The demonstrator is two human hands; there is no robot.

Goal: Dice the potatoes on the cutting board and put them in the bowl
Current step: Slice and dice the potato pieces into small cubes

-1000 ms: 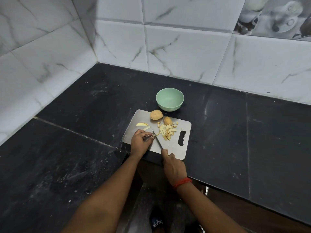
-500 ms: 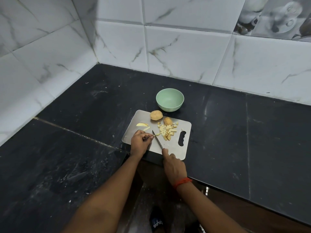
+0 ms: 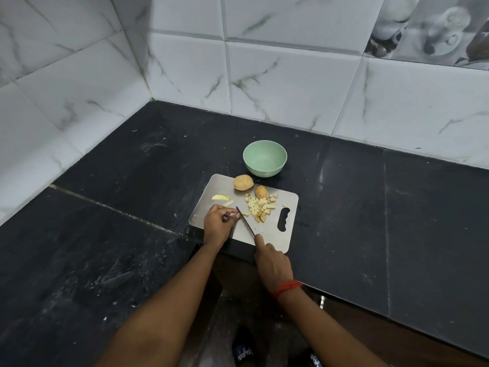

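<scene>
**Change since the earlier frames:** slight. Both hands, the knife and every potato piece lie where they lay half a second ago. The blade tip has edged a little toward the board's left edge.

**Cutting board** (image 3: 267,230): grey, at the front edge of the black countertop (image 3: 370,207), long axis left to right, handle slot at the right end.

**Knife** (image 3: 245,221): long axis diagonal, tip toward the board's far-left corner and handle toward the near edge.

**Right hand** (image 3: 272,263): wrapped round the handle, index finger laid along the blade's back. A red thread (image 3: 287,287) circles the wrist.

**Left hand** (image 3: 218,225): near the board's left edge, fingers curled over a pale potato piece (image 3: 235,214), mostly hidden, just left of the blade.

**Diced potato** (image 3: 260,207): loose heap at mid-board, right of the blade.

**Potato slices** (image 3: 221,197): two, toward the far-left corner.

**Whole potato** (image 3: 243,182): at the far edge.

**Cut potato** (image 3: 261,192): beside the whole potato, touching the heap.

**Green bowl** (image 3: 264,170): upright on the countertop just beyond the board's far edge, no potato in it.
</scene>
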